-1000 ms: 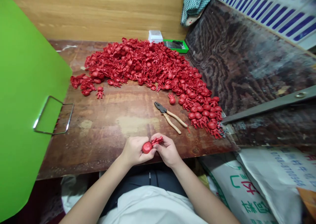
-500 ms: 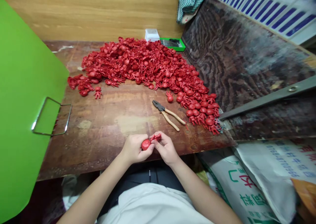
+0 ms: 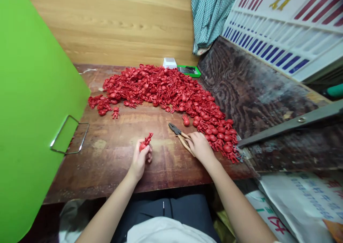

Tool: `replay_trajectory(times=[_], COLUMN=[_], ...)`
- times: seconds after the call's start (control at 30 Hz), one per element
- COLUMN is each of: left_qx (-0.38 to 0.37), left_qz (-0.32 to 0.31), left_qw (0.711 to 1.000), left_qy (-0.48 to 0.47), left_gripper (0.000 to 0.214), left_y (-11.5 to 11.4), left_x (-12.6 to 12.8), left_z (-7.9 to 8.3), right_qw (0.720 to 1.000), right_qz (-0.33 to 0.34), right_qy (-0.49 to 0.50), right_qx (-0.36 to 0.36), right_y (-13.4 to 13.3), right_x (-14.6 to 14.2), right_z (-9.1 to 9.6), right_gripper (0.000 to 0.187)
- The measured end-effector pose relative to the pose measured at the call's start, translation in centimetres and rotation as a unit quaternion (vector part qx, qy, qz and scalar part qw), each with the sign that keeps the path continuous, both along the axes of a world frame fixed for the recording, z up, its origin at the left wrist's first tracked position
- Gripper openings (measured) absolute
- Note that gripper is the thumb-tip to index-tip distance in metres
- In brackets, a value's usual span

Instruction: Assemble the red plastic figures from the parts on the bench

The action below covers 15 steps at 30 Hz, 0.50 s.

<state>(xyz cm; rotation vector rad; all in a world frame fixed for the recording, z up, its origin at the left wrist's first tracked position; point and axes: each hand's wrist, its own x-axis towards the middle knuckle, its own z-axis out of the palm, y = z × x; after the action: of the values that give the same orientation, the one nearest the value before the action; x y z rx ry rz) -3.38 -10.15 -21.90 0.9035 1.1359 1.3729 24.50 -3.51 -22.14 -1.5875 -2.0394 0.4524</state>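
Note:
My left hand [image 3: 140, 161] is closed around a small red plastic figure [image 3: 143, 146]. The figure's round head sits at the thumb and its limbs point up and away. To the right, a pair of pliers [image 3: 175, 129] with dark jaws and tan wrapped handles lies on the table. My right hand [image 3: 200, 145] has its fingers curled on the handles, which it partly covers. Just beyond that hand is a single red figure [image 3: 185, 120] at the edge of a large curved pile of similar red pieces [image 3: 160, 87].
A green panel [image 3: 40, 104] with a wire handle [image 3: 69, 152] stands on the left. At the back are a white stack [image 3: 169, 62] and a green tray [image 3: 198, 72]. On the right are a dark wooden board [image 3: 227, 68], a metal bar [image 3: 294, 122] and a white basket [image 3: 268, 32].
My hands have parted. The left one has moved left and forward with the red figure, while the right has let go of it and reached the pliers. The view has tilted up.

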Motion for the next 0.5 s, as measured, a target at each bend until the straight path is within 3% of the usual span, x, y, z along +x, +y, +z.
replay_trajectory(times=[0.23,0.3,0.4,0.5], left_qx=[-0.021,-0.027,-0.031,-0.032], left_qz=[-0.004,-0.011,-0.028,-0.045], left_qw=[1.0,0.999,0.999,0.998], left_qy=[-0.014,-0.019,-0.029,-0.035], left_gripper=[0.053,0.061,0.063,0.062], left_y=[0.0,0.1,0.2,0.2], left_x=[-0.5,-0.5,-0.3,-0.3], left_z=[-0.1,0.0,0.2,0.4], right_qw=[0.989,0.976,0.934,0.85], right_qz=[-0.032,-0.037,-0.017,0.031], right_qy=[0.115,0.177,0.287,0.41], right_qx=[-0.083,-0.123,-0.214,-0.328], right_y=[0.9,0.7,-1.1,-4.1], right_x=[-1.1,-0.9,-1.3,-2.7], right_z=[-0.6,-0.3,-0.1,-0.5], right_gripper=[0.006,0.014,0.04,0.059])
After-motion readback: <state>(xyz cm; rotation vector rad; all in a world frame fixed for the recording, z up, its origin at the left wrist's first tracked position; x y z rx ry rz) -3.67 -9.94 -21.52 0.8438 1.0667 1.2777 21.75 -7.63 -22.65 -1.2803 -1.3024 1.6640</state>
